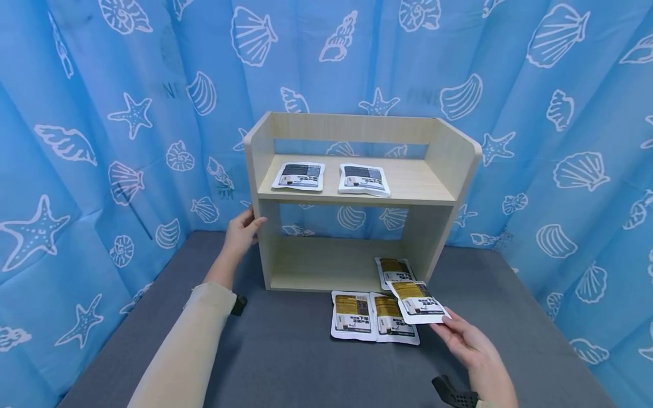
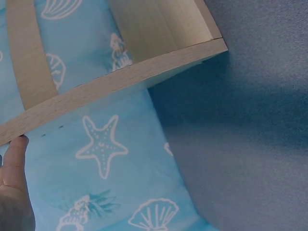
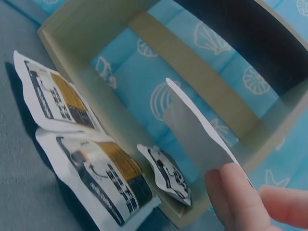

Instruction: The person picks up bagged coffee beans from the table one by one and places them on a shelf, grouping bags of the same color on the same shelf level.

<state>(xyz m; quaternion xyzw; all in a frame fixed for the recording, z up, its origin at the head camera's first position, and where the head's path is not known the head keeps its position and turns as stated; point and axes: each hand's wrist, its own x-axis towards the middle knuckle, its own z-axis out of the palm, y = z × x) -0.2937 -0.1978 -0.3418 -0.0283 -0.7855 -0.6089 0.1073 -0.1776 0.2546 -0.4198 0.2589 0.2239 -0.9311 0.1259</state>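
Note:
My right hand point(image 1: 471, 345) pinches a white pouch point(image 1: 417, 302) with a gold-and-white label by its lower right corner, in front of the shelf's right side. In the right wrist view this pouch point(image 3: 197, 132) is seen nearly edge-on, between thumb and fingers. Against the left side panel of the small wooden shelf point(image 1: 357, 199) my left hand point(image 1: 241, 231) rests, its thumb at the front edge; the other fingers are mostly hidden behind the panel. One gold-labelled pouch point(image 1: 390, 271) lies at the right end of the lower shelf, partly covered by the held one.
Two gold-labelled pouches, a left one point(image 1: 351, 315) and a right one point(image 1: 390, 326), lie side by side on the grey table point(image 1: 285, 357) before the shelf. Two dark-labelled pouches point(image 1: 299, 176) sit on the upper board. A blue shell-patterned curtain point(image 1: 168, 113) hangs behind.

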